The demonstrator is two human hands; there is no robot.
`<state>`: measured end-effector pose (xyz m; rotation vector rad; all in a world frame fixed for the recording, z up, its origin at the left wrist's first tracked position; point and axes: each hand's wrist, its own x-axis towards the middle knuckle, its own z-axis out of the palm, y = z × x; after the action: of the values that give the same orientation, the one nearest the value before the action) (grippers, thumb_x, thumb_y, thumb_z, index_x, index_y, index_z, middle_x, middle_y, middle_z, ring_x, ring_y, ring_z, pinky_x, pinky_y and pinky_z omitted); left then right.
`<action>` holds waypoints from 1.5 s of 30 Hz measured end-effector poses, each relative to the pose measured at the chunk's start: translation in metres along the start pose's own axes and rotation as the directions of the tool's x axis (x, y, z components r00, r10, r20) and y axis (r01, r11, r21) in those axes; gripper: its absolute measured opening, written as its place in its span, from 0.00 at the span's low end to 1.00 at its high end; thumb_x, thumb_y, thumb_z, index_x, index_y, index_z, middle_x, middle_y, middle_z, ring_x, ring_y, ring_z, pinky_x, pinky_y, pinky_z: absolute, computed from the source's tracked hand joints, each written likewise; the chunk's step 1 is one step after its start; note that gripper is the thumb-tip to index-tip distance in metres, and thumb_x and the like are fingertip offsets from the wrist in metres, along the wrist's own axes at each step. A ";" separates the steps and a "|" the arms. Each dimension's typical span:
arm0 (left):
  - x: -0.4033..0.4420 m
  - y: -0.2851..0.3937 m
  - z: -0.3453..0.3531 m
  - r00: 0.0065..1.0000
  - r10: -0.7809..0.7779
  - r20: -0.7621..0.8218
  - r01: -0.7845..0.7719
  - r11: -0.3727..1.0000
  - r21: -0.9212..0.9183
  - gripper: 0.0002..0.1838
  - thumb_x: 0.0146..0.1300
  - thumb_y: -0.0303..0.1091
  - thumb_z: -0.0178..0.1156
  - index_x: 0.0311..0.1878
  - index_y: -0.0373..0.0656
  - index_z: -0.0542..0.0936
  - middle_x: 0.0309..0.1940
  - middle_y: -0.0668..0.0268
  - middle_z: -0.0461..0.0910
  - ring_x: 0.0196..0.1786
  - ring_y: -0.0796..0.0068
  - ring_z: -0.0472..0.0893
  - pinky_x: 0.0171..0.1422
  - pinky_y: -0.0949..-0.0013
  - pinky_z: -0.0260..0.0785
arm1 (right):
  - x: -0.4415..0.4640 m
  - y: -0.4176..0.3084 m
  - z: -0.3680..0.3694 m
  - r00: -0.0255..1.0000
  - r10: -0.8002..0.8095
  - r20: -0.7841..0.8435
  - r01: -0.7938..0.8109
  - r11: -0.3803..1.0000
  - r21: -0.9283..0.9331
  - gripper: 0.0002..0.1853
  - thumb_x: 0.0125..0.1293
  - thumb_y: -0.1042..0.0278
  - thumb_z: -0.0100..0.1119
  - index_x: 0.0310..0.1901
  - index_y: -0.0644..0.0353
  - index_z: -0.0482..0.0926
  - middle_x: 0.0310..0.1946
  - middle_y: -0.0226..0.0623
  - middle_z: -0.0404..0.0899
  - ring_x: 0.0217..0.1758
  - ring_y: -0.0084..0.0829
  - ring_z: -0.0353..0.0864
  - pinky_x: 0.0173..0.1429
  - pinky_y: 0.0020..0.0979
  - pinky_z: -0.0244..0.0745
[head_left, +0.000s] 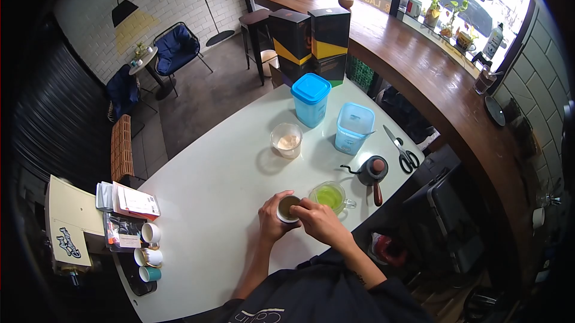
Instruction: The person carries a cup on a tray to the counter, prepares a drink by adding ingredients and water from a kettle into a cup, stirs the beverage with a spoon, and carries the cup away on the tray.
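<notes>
My left hand (pixel 272 220) is wrapped around a small cup (pixel 288 217) with a pale rim and a dark greenish-brown inside. At the cup's right rim, the fingers of my right hand (pixel 317 220) are pinched together; whatever they hold is hidden. Just beyond that hand, a glass cup (pixel 330 195) with a handle contains bright green liquid. A black gooseneck kettle (pixel 372 171) with a wooden handle and knob stands to its right. Farther back is a clear plastic cup (pixel 287 141) with pale, cream-coloured contents.
A lidded blue container (pixel 311 100), an open blue container (pixel 354 128) and scissors (pixel 402 149) occupy the far side of the white table (pixel 209 203). Black-and-yellow boxes (pixel 311 38) stand behind. Several small cups (pixel 150 257) and a card holder (pixel 129 198) line the left edge.
</notes>
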<state>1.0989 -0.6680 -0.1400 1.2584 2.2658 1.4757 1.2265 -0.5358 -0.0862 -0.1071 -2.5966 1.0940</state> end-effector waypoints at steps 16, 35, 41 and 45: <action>-0.001 0.003 -0.001 1.000 -0.005 0.003 0.005 1.000 0.022 0.43 0.36 0.49 0.86 0.60 0.51 0.80 0.46 0.61 0.88 0.47 0.54 0.87 0.53 0.54 0.79 | -0.001 0.001 0.001 1.000 0.004 0.001 -0.004 0.999 0.041 0.21 0.58 0.80 0.63 0.55 0.57 0.80 0.43 0.48 0.80 0.41 0.52 0.84 0.45 0.47 0.79; 0.000 0.003 0.001 1.000 0.014 -0.016 -0.014 0.999 0.047 0.45 0.36 0.53 0.86 0.60 0.51 0.80 0.44 0.62 0.88 0.46 0.55 0.88 0.53 0.54 0.79 | 0.001 0.002 -0.004 0.994 0.094 -0.047 -0.096 0.994 -0.043 0.20 0.55 0.84 0.63 0.51 0.59 0.83 0.39 0.45 0.81 0.41 0.51 0.84 0.45 0.44 0.79; 0.001 -0.001 0.001 0.998 0.060 -0.009 -0.059 0.996 0.061 0.45 0.36 0.54 0.86 0.61 0.51 0.80 0.45 0.62 0.88 0.46 0.55 0.88 0.53 0.54 0.79 | 0.003 0.003 0.004 0.987 0.020 -0.160 -0.014 0.999 0.042 0.19 0.55 0.82 0.65 0.50 0.59 0.81 0.39 0.45 0.79 0.41 0.51 0.84 0.44 0.45 0.79; 0.001 0.003 0.000 0.999 0.050 0.001 -0.050 0.997 0.060 0.45 0.36 0.54 0.86 0.60 0.51 0.80 0.45 0.62 0.88 0.46 0.55 0.88 0.53 0.55 0.79 | 0.002 0.005 0.003 0.997 -0.044 -0.057 0.046 0.998 0.041 0.19 0.54 0.79 0.67 0.50 0.59 0.80 0.40 0.44 0.78 0.41 0.51 0.84 0.43 0.46 0.79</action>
<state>1.0994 -0.6667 -0.1374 1.3410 2.3113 1.4345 1.2229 -0.5340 -0.0911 -0.0682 -2.5128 1.1141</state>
